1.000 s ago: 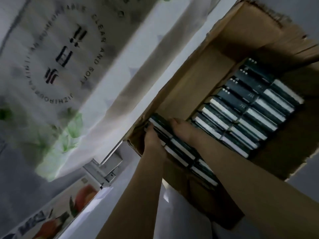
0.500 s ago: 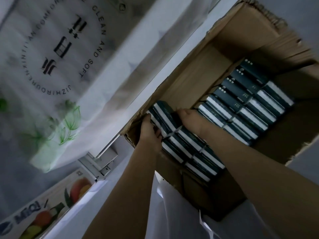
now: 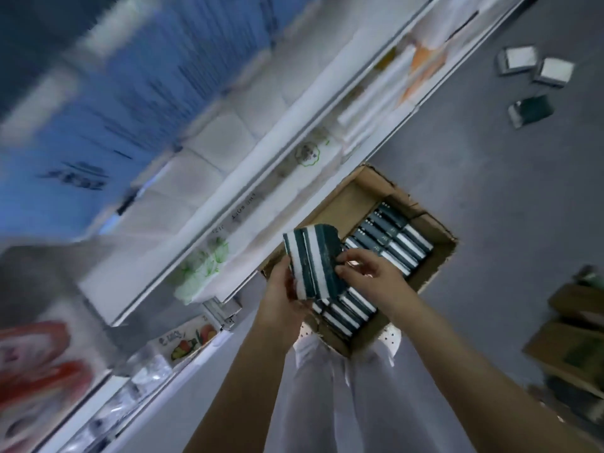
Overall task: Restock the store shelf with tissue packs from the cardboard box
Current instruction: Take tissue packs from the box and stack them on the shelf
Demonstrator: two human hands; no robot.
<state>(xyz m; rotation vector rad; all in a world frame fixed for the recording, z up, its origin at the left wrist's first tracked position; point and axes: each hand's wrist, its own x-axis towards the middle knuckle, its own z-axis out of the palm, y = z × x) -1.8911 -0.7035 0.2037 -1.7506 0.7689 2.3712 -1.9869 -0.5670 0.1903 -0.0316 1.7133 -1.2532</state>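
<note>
An open cardboard box (image 3: 346, 204) stands on the grey floor against the shelf base, with rows of dark green and white tissue packs (image 3: 389, 240) inside. A small stack of these tissue packs (image 3: 313, 261) is lifted above the box's near left corner. My left hand (image 3: 282, 289) grips the stack from the left and below. My right hand (image 3: 366, 269) presses its fingers on the stack's right side. The store shelf (image 3: 248, 178) runs diagonally on the left, holding large white tissue bags with green print.
Three loose packs (image 3: 529, 89) lie on the floor at the upper right. More cardboard boxes (image 3: 575, 335) sit at the right edge. Blue packages (image 3: 108, 103) fill the upper shelf; fruit-printed boxes (image 3: 186, 341) occupy the bottom shelf. My white clothing (image 3: 343, 387) shows below the box.
Both hands have raised the stack of packs up and out of the box. My view has pulled back and swung, showing the shelf tiers and floor.
</note>
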